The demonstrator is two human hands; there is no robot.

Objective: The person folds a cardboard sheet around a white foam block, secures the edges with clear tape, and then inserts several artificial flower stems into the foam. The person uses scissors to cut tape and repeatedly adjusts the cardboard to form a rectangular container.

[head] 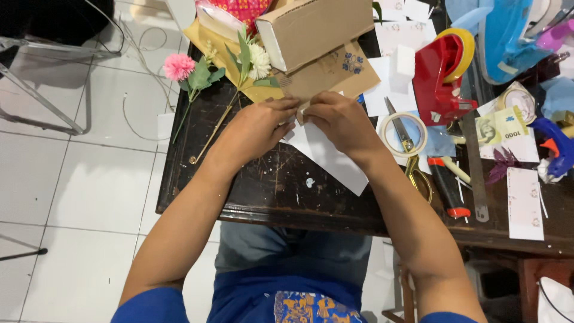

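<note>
White paper sheet [332, 158] pinched at upper corner by left hand [257, 128] and right hand [341, 122], fingertips closed on its edge. Sheet laid flat at middle of dark wooden table [269, 185], long axis diagonal, lower corner pointed toward near right. Brown envelope [329, 75] touched just beyond fingers. Table paint-speckled, cluttered on right side: red tape dispenser [439, 78], scissors [409, 152]. White tiled floor [72, 173] seen at left.

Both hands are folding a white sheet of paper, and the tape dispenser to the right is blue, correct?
Not quite: the tape dispenser is red, not blue, as the head view shows. Both hands, left and right, do hold the white paper.
</note>
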